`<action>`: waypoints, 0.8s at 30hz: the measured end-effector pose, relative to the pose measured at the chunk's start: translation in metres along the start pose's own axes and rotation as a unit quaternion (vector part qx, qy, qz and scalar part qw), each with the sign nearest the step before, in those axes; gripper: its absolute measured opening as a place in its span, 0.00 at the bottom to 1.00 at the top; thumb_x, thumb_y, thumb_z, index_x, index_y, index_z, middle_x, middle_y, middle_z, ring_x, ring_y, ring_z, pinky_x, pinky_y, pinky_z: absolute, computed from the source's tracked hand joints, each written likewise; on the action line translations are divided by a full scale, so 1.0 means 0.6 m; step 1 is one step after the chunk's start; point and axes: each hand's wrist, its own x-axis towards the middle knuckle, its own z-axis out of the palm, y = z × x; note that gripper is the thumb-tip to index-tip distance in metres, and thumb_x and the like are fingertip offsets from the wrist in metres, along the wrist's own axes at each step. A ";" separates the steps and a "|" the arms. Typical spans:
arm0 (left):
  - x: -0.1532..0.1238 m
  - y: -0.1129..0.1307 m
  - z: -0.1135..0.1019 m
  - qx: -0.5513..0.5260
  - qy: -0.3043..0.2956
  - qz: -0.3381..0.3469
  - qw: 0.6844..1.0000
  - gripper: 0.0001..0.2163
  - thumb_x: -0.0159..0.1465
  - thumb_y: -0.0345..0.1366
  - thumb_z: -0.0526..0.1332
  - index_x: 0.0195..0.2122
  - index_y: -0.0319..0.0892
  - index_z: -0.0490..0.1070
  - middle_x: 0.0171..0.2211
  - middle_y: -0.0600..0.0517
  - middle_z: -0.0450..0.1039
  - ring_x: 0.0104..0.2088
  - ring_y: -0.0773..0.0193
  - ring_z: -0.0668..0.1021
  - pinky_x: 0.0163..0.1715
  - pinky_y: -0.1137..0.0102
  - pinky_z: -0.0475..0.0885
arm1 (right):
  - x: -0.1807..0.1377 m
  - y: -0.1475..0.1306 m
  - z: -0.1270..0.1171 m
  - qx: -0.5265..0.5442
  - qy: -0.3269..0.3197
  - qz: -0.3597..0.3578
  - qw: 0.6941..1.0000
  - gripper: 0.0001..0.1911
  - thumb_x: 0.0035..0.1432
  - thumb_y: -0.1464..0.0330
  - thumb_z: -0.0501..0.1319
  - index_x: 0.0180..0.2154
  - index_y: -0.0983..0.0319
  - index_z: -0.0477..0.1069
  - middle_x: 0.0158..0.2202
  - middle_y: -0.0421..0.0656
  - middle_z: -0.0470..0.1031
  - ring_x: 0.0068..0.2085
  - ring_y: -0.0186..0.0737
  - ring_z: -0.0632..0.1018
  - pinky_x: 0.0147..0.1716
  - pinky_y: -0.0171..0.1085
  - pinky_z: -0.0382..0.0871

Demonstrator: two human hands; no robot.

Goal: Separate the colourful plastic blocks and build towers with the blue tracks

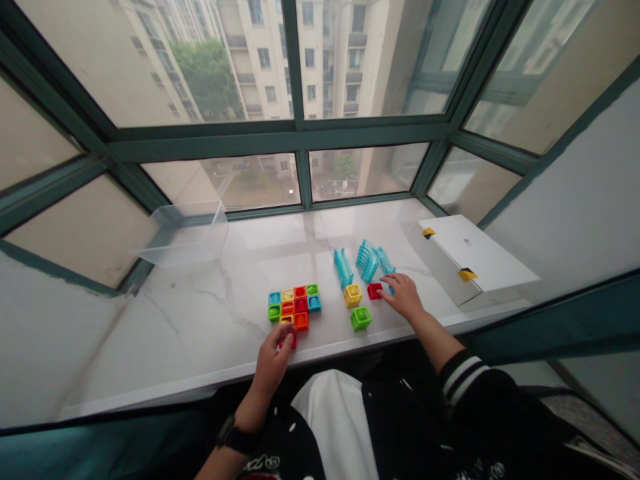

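Several coloured blocks sit in a joined cluster on the white marble sill, in red, orange, yellow, green and blue. At its near edge my left hand has its thumb and fingers closed on a red block, which they partly hide. To the right, my right hand has its fingers apart, the thumb tip at the right side of another red block. A yellow block and a green block stand to the left of that hand.
Ribbed translucent blue pieces lie beyond the loose blocks, among them a straight one and a curved one. A clear plastic bin stands at back left. A white box with yellow-black tabs is at right. Green-framed windows border the sill.
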 end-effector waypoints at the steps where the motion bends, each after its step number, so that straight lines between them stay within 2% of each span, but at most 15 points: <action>1: 0.000 0.000 0.001 0.001 0.000 0.000 1.000 0.17 0.66 0.49 0.62 0.49 0.43 0.77 0.47 0.44 0.82 0.49 0.51 0.83 0.51 0.57 0.78 | 0.004 -0.012 0.001 -0.010 -0.014 -0.007 1.000 0.20 0.62 0.55 0.66 0.53 0.55 0.79 0.54 0.50 0.77 0.57 0.56 0.73 0.60 0.52 0.63; 5: -0.002 -0.002 -0.002 0.003 -0.004 -0.001 1.000 0.17 0.66 0.48 0.61 0.50 0.43 0.77 0.48 0.44 0.82 0.48 0.52 0.83 0.51 0.57 0.78 | 0.011 -0.041 0.010 -0.044 -0.054 -0.002 0.998 0.18 0.61 0.54 0.67 0.50 0.53 0.80 0.50 0.49 0.80 0.53 0.57 0.74 0.62 0.57 0.59; 9: -0.002 -0.007 -0.010 0.003 0.004 0.003 1.000 0.18 0.66 0.48 0.62 0.51 0.43 0.77 0.49 0.44 0.81 0.50 0.52 0.83 0.54 0.56 0.77 | 0.006 -0.043 0.016 -0.040 -0.062 0.008 0.997 0.16 0.62 0.55 0.66 0.50 0.51 0.80 0.52 0.47 0.80 0.55 0.58 0.74 0.66 0.64 0.51; 14: 0.004 -0.010 -0.019 0.021 0.013 0.019 1.000 0.17 0.67 0.47 0.61 0.51 0.42 0.77 0.47 0.43 0.81 0.49 0.51 0.83 0.54 0.55 0.76 | 0.001 -0.044 0.010 -0.027 -0.064 0.006 0.998 0.16 0.63 0.56 0.66 0.50 0.50 0.80 0.53 0.46 0.80 0.56 0.58 0.74 0.67 0.67 0.50; 17: 0.009 -0.012 -0.027 0.076 0.030 0.058 0.995 0.15 0.69 0.45 0.60 0.50 0.44 0.77 0.50 0.44 0.80 0.52 0.51 0.80 0.55 0.54 0.75 | 0.001 -0.051 -0.002 0.006 -0.032 0.005 0.999 0.17 0.63 0.57 0.65 0.52 0.53 0.80 0.55 0.48 0.79 0.57 0.57 0.74 0.65 0.62 0.57; 20: 0.011 -0.023 -0.031 0.162 0.055 0.105 0.980 0.14 0.68 0.43 0.60 0.52 0.45 0.75 0.51 0.44 0.77 0.55 0.50 0.77 0.58 0.51 0.73 | 0.003 -0.069 -0.024 0.066 0.031 -0.019 0.997 0.17 0.65 0.59 0.63 0.51 0.57 0.80 0.52 0.50 0.79 0.55 0.55 0.76 0.60 0.55 0.67; 24: 0.008 -0.044 -0.020 0.240 0.062 0.130 0.960 0.19 0.67 0.41 0.63 0.58 0.45 0.71 0.54 0.43 0.72 0.57 0.48 0.75 0.61 0.47 0.71 | 0.003 -0.131 -0.066 0.138 0.126 -0.063 0.980 0.13 0.68 0.64 0.60 0.49 0.59 0.79 0.49 0.49 0.79 0.52 0.52 0.77 0.57 0.53 0.70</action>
